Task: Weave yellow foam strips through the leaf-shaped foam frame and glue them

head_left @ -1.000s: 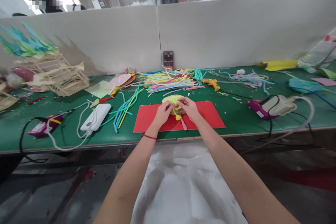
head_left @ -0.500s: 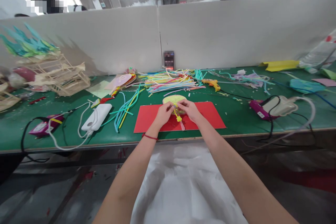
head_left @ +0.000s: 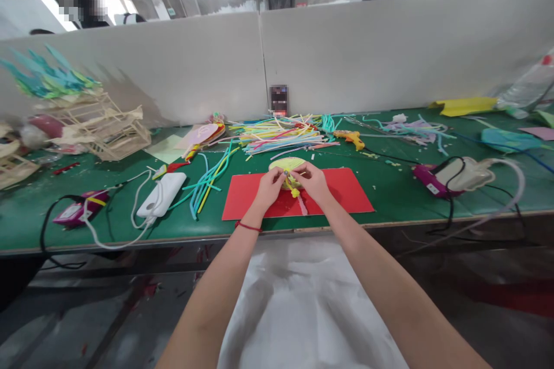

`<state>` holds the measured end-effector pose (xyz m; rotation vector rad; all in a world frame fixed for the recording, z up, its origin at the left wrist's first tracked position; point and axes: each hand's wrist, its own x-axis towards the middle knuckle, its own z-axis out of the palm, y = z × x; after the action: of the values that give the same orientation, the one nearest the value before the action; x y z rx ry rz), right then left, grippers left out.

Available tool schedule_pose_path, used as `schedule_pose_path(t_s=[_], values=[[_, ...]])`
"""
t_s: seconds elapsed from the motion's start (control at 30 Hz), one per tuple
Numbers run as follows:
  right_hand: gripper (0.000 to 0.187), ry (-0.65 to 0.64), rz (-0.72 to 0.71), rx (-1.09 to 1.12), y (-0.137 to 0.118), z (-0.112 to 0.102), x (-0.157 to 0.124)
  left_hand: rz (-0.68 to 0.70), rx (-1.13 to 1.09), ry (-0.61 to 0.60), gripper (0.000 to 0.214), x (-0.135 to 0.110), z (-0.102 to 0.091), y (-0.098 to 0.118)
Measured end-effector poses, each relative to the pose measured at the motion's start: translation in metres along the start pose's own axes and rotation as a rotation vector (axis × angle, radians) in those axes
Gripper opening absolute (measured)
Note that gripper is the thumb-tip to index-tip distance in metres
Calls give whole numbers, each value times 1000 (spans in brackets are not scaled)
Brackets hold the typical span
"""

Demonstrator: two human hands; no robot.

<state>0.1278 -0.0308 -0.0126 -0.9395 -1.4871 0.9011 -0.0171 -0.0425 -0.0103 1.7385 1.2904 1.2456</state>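
A small pale-yellow round fan [head_left: 289, 162] with a pinkish rim lies over a red sheet [head_left: 242, 196] in front of me. From its near side come a yellow stem, a small yellow flower [head_left: 295, 192] and a pink tassel-like end [head_left: 303, 206]. My left hand [head_left: 272, 184] pinches at the stem's top, below the fan's face, a red cord around its wrist. Opposite it, my right hand [head_left: 314, 180] is also closed in a pinch there, fingertips almost touching the left ones. The exact spot between the fingertips is partly hidden.
Behind the fan lies a heap of coloured fuzzy sticks [head_left: 281, 137], with an orange glue gun [head_left: 351, 138] at its right. A white power bank [head_left: 162, 195] with cables sits at left, near a pink fan [head_left: 203, 134]. Wooden frame models [head_left: 116, 132] stand far left. A phone [head_left: 279, 100] leans on the partition.
The yellow flower and stem have shifted slightly between my fingers, and the pink end has swung a little right. Both hands stay at the fan; the whole view has shifted slightly.
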Motion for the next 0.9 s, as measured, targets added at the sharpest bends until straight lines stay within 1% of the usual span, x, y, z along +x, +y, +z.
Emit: schedule_pose_path(t_s=[0.1, 0.2, 0.33, 0.4, 0.5, 0.63, 0.73, 0.9], values=[[24, 16, -1, -28, 0, 1, -1, 3, -7, 9, 17, 0, 0, -2], [25, 28, 34, -8, 4, 2, 1, -3, -9, 9, 17, 0, 1, -2], [26, -20, 87, 76, 8, 1, 4, -5, -10, 3, 16, 0, 1, -1], [27, -44, 107, 110, 9, 0, 5, -4, -14, -19, 17, 0, 1, -1], [27, -55, 124, 128, 10, -1, 6, -17, -64, -62, 18, 1, 0, 0], [23, -42, 125, 102, 11, -3, 7, -31, -140, -48, 19, 1, 1, 0], [21, -45, 151, 97, 13, -4, 7, -43, -180, -59, 19, 1, 2, -1], [24, -39, 208, 105, 13, -5, 8, -24, -125, -45, 19, 1, 2, -3]])
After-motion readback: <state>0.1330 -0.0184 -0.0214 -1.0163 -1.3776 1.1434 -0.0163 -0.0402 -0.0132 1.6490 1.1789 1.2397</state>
